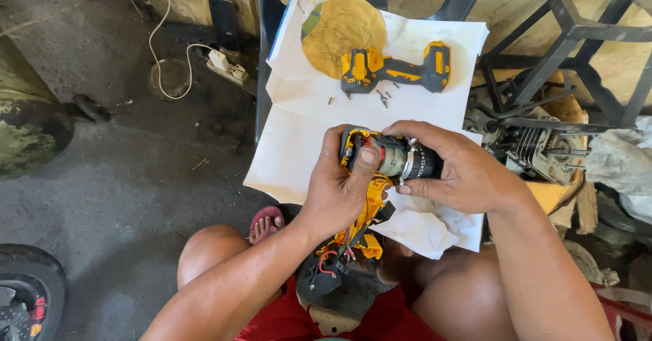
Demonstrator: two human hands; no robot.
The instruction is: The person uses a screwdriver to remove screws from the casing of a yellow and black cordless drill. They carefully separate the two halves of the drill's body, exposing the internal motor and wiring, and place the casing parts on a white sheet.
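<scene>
I hold an opened yellow and black cordless drill over white paper sheets. My left hand grips its yellow handle half, thumb pressed on the exposed motor end. My right hand wraps the black gearbox and chuck from the right. Coloured wires and a black connector hang from the handle's base, above my knees. Farther off on the paper lies the other yellow and black shell half, with small screws scattered beside it.
A round yellow-brown disc lies on the paper's far end. A small engine and a black metal frame stand at the right. A power strip with a white cable lies on the concrete floor at the left.
</scene>
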